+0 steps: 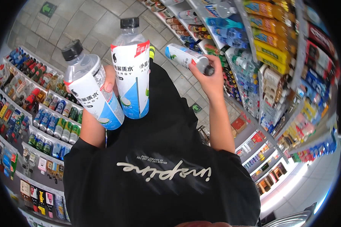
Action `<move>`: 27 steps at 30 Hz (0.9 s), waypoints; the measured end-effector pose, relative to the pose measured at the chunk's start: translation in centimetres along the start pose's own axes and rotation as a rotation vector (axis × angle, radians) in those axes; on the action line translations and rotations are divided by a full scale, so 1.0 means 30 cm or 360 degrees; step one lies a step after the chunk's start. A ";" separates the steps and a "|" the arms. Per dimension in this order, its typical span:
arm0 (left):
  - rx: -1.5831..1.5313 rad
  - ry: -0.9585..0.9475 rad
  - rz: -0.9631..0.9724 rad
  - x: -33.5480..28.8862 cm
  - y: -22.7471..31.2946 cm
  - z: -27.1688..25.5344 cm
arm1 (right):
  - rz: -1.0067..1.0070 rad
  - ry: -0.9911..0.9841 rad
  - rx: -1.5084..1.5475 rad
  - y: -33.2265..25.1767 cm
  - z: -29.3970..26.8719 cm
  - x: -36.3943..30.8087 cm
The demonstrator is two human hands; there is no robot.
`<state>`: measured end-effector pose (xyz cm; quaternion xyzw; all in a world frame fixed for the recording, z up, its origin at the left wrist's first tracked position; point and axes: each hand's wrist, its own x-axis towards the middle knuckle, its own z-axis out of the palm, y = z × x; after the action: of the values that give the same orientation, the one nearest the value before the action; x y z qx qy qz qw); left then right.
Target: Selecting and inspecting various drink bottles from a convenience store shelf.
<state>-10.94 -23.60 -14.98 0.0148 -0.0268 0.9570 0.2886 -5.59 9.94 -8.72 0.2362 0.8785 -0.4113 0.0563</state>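
Note:
My left hand (110,78) is closed around a clear drink bottle (91,92) with a black cap and a white-and-blue label, its thumb across the label. The bottle leans to the left. Right beside it, a second bottle of the same kind (130,81) stands nearly upright in front of my chest. It appears to be in the same hand, though the fingers behind it are hidden. Off to the right, my right hand (209,77) grips a third such bottle (182,56) near its black cap. That one lies tilted, its base pointing to the upper left, close to the shelves.
Shelves of bottled drinks (227,34) rise on the right, with orange drink bottles (267,20) among them. Lower shelves with rows of cans (60,130) curve along the left. Between them runs a grey tiled floor (89,24) with a green arrow sign (48,9).

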 end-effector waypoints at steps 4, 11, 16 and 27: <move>0.0085 0.0319 0.0122 0.055 -0.064 -0.163 | -0.0138 -0.0243 -0.0078 0.294 0.284 0.272; 0.0287 0.0724 0.0338 0.178 -0.251 -0.718 | -0.0369 -0.0389 -0.0438 1.015 0.907 0.745; 0.0329 0.0837 0.0415 0.164 -0.366 -1.132 | -0.0119 -0.0376 -0.0473 1.415 1.242 0.904; 0.0129 0.0921 0.0341 0.013 -0.502 -1.565 | 0.0366 -0.0307 -0.0479 1.811 1.539 0.985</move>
<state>-3.53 -8.05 -61.19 -0.2496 0.0933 0.9467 0.1809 -10.99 16.12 -85.45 0.2833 0.8879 -0.2871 0.2214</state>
